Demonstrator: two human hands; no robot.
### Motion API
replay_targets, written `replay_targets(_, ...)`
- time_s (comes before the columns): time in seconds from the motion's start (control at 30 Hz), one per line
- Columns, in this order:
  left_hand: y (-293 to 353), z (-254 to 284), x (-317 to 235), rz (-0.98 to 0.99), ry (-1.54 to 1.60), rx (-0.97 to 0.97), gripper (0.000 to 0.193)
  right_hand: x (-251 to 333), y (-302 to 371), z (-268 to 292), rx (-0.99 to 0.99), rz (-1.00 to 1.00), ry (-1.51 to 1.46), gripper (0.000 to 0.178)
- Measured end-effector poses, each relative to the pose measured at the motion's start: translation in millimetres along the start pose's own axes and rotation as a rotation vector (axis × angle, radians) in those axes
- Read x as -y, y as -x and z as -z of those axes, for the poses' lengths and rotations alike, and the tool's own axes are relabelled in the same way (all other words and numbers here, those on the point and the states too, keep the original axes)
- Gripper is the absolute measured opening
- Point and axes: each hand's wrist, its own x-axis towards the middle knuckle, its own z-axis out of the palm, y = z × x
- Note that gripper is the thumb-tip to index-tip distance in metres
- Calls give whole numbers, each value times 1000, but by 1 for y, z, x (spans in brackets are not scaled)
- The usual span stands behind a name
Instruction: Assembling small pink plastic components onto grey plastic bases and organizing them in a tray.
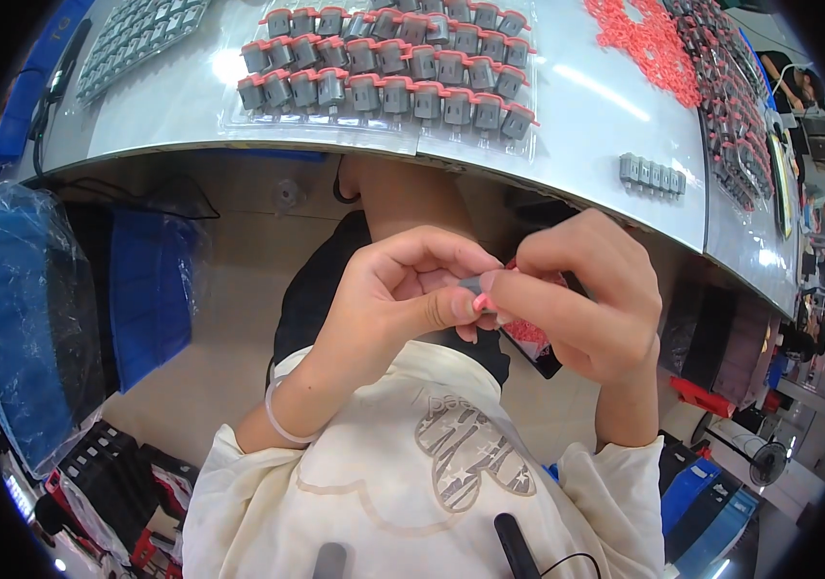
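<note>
In front of my chest, both hands meet over one small grey plastic housing (471,285) with a pink-red rubber piece (482,303) on it. My left hand (403,289) pinches it between thumb and fingers. From the other side my right hand (586,289) closes on it with thumb and forefinger, hiding much of the part. Beyond, on the table (335,135), a clear tray (239,118) bears rows of grey housings (364,95) with pink-red bands. A short row of grey housings (652,176) without red lies near the table's edge, to the right.
Loose pink-red pieces (639,43) are heaped at the far right, beside more banded housings (726,106). A plate of grey-green parts (137,43) lies far left. Below my hands, a dark box (546,365) contains pink-red pieces. Blue bins (152,299) stand left under the table.
</note>
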Motion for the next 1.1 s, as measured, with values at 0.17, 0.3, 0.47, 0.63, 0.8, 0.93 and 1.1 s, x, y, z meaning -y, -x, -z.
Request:
replay_targets(0.17, 0, 1, 1, 42, 105, 1, 34, 0, 6, -8, -151, 63, -82, 20)
replay_targets(0.3, -2, 3, -2, 76, 95, 40, 34, 4, 5, -5, -193, 120, 62, 25)
replay_targets(0.47, -5, 6, 8, 74, 138, 30, 23, -1, 5, -9, -146, 222, 145, 27)
replay_targets(0.63, -5, 9, 7, 59, 165, 32, 24, -8, 9, -5, -5, 136, -76, 29)
replay_targets(0.8, -5, 8, 5, 66, 163, 45, 25, -8, 17, -17, -174, -5, -224, 25)
replay_targets(0.93, -7, 10, 6, 74, 157, 40, 25, -2, 15, -15, -175, -161, -293, 22)
replay_targets(1.1, -4, 5, 8, 12, 93, -5, 24, -1, 15, -11, -85, -254, -327, 24)
